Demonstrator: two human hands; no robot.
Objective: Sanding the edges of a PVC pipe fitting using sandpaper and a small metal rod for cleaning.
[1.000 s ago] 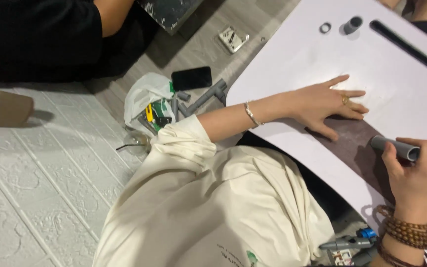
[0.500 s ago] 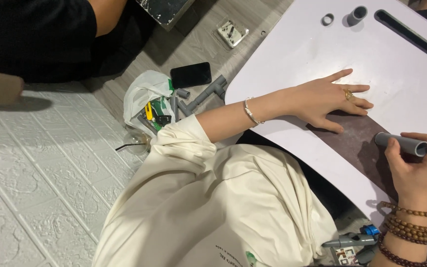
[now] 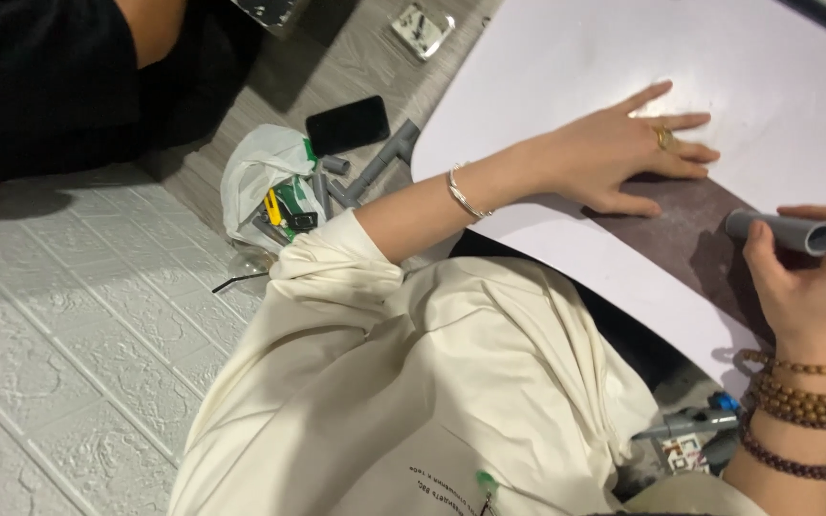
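My left hand [image 3: 623, 148], with a gold ring and a silver bracelet, lies flat with fingers spread on a large white sheet [image 3: 566, 67]. Its thumb rests at the edge of a dark brown sheet [image 3: 690, 239] that lies on the white one. To the right, my right hand [image 3: 805, 282], with bead bracelets on the wrist, is shut on a short grey pipe piece [image 3: 781, 231]. The pipe lies sideways just over the brown sheet. My cream sleeve and shirt fill the lower middle.
A white plastic bag [image 3: 260, 172] with tools and grey pipe fittings [image 3: 375, 167] lies by a black phone [image 3: 347, 124]. Another person in black [image 3: 50, 86] sits at the top left. White brick-embossed panel [image 3: 69, 363] covers the left floor. Small tools [image 3: 695, 420] lie at lower right.
The view has closed in and shifted, so the ring, fitting and black bar at the top are out of frame. My right hand has turned the pipe slightly; my left hand stays flat.
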